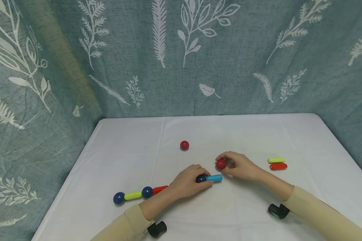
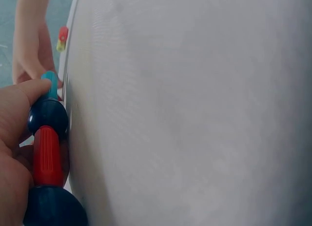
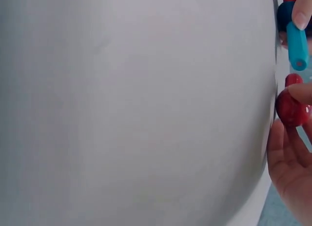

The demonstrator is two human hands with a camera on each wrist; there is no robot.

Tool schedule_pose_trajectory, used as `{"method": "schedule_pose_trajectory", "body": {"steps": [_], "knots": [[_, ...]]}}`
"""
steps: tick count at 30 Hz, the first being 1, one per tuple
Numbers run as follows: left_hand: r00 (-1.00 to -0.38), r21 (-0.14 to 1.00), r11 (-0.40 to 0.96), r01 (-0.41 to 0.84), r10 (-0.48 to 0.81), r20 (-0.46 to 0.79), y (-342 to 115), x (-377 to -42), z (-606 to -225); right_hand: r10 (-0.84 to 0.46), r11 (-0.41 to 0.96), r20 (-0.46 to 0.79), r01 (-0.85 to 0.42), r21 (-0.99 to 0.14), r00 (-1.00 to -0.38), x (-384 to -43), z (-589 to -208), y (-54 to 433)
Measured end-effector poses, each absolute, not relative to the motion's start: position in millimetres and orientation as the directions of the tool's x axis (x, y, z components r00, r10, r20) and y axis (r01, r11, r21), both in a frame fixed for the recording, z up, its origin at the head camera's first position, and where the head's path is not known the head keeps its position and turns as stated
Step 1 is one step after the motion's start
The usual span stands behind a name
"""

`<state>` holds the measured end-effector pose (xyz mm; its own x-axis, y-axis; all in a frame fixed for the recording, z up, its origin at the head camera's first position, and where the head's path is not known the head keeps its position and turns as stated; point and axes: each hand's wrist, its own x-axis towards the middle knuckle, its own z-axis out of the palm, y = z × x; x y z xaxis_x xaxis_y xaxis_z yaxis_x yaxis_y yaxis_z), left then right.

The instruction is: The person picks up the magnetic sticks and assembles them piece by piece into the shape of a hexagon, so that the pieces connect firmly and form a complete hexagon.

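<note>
My left hand [image 1: 185, 182] grips a chain of toy balls and rods near its right end, with the thumb on the light blue rod [image 1: 215, 178]. Beside that rod is a dark blue ball [image 1: 201, 178]; the left wrist view shows a red rod [image 2: 48, 155] behind it. Leftward the chain shows another red rod [image 1: 160, 189], a dark blue ball [image 1: 147, 192], a yellow-green rod [image 1: 133, 195] and an end ball [image 1: 119, 198]. The hand hides its middle. My right hand [image 1: 241, 166] pinches a red ball [image 1: 221, 164], apart from the light blue rod's tip.
Another red ball [image 1: 184, 145] lies farther back on the white-covered table [image 1: 132, 144]. At the right, a yellow-green rod [image 1: 276, 160] and a red rod [image 1: 278, 166] lie side by side. A patterned curtain [image 1: 229, 67] hangs behind the table's far edge.
</note>
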<state>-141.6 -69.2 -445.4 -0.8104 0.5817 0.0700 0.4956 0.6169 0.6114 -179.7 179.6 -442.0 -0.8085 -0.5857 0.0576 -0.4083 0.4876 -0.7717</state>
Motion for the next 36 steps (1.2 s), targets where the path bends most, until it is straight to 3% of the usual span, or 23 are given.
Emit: {"method": "schedule_pose_trajectory", "body": {"steps": [14, 29, 36], "knots": [[-0.815, 0.62, 0.616, 0.485, 0.576, 0.065, -69, -142, -445, -0.625, 0.45, 0.012, -0.373, -0.811, -0.781, -154, -443, 196], [-0.814, 0.605, 0.624, 0.495, 0.576, 0.071, -68, -142, -446, -0.633, 0.427, 0.03, -0.382, -0.82, -0.774, -153, -444, 198], [-0.796, 0.509, 0.656, 0.558, 0.596, 0.104, -60, -140, -440, -0.628, 0.422, 0.028, -0.37, -0.827, -0.778, -153, -445, 199]]}}
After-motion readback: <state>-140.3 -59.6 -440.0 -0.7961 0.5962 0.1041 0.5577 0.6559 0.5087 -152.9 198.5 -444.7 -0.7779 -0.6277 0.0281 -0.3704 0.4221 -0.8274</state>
